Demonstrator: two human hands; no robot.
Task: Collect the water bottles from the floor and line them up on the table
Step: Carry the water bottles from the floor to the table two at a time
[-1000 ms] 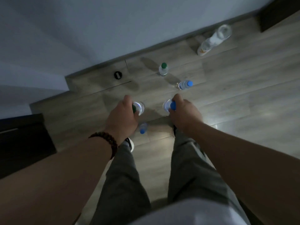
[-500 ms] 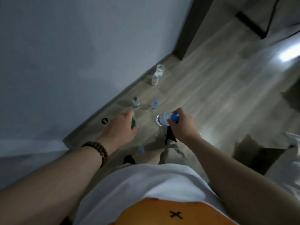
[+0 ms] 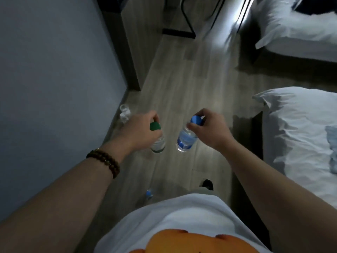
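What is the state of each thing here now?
left hand: holds the green-capped bottle
right hand: holds the blue-capped bottle
green-capped bottle: capped, off the floor
blue-capped bottle: capped, off the floor
clear bottle: on floor by the wall
small bottle: on floor

Four water bottles [image 3: 158, 144] [image 3: 185, 142] [image 3: 124, 113] [image 3: 149, 194] — two held, two on the floor [image 3: 182, 88].

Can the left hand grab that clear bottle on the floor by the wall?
Probably not yet. The left hand is full with the green-capped bottle, and the clear bottle sits down by the wall.
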